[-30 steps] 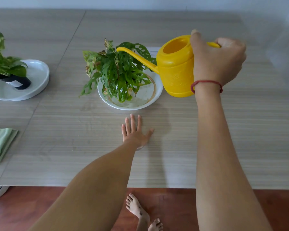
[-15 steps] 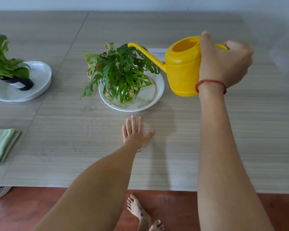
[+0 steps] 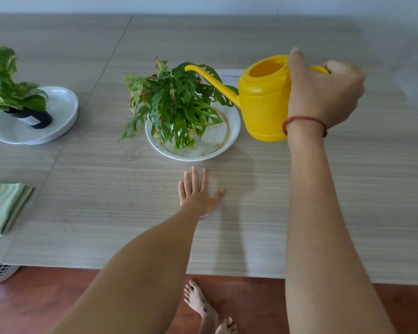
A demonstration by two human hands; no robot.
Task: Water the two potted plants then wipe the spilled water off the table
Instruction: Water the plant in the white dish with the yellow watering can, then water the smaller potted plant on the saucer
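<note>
Yellow plastic watering can (image 3: 263, 104) hung in the head view above the table (image 3: 348, 189), toward its right edge. The right hand (image 3: 323, 92) was clamped round its handle, and the spout reached over the leafy plant (image 3: 176, 100) in a white dish (image 3: 227, 141) at the middle, probably so that water falls on the soil. No stream was visible. The left hand (image 3: 198, 194) lay flat on the table toward the near edge, fingers spread, I think for support. The second plant (image 3: 7, 85) stood in a second dish (image 3: 60, 109) at the left edge, well apart. A folded green cloth (image 3: 3, 208) lay by the near left corner, ready for wiping.
</note>
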